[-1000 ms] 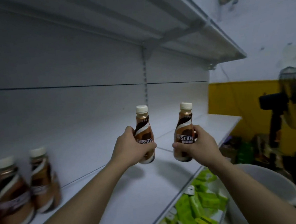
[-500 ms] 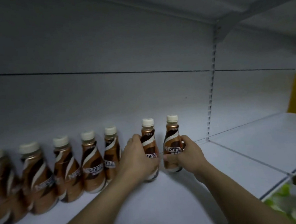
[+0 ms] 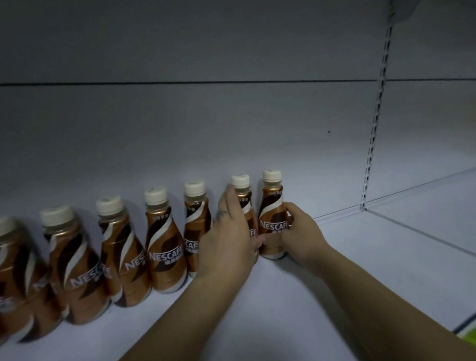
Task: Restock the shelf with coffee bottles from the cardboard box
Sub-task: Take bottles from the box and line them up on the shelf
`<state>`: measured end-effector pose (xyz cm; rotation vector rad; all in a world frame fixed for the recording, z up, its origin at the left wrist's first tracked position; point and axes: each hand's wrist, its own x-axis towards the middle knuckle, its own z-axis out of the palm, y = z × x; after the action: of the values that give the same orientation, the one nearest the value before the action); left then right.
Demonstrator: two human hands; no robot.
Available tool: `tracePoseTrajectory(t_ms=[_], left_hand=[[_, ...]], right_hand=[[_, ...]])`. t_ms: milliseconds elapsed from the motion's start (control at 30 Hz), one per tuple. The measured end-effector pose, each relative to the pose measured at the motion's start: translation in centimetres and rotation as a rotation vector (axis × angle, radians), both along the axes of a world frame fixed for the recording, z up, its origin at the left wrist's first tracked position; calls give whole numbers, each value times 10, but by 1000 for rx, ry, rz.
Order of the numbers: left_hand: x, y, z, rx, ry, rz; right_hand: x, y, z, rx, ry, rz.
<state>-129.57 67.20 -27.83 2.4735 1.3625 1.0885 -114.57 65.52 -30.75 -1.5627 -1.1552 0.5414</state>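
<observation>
I see my left hand (image 3: 228, 240) wrapped around a Nescafé coffee bottle (image 3: 244, 197) and my right hand (image 3: 298, 232) closed on the last bottle (image 3: 273, 220) just beside it. Both bottles stand upright on the white shelf (image 3: 273, 309), at the right end of the bottle row (image 3: 115, 252) along the back panel (image 3: 225, 123).

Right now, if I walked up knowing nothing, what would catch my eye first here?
A row of brown coffee bottles with cream caps stands along the back of the white shelf, running off to the left. At its right end, the left hand wraps one bottle and the right hand grips the end bottle. To the right of them the shelf is bare.
</observation>
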Motion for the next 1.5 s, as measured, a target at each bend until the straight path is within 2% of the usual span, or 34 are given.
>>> tracePoseTrajectory(t_ms=[67,167,400,667,767,900,1067,1300,1500], left_hand=[[-1,0,3,129,23,42],[-3,-1,3,360,165,133],[-7,8,-4,520,343,61],[-18,1,-8,453,381,14],[-22,-4,-7,435,341,-20],[-22,-11,-3,391,304,-84],[-25,-7,-5,388,314,-68],[-19,-8,-10,409,298,-140],[3,-15,4,367,252,-282]], right_hand=[[-1,0,-4,26,-15,-2],[-5,-2,-6,65,-58,-6],[-14,-2,-6,56,-162,33],[-11,-5,1,-236,-224,114],[-7,-9,8,-324,-242,114],[-7,-18,14,-266,-358,-80],[-20,-13,10,-160,-433,-147],[-25,-24,6,-264,-540,-229],[-4,-77,18,-310,-813,-380]])
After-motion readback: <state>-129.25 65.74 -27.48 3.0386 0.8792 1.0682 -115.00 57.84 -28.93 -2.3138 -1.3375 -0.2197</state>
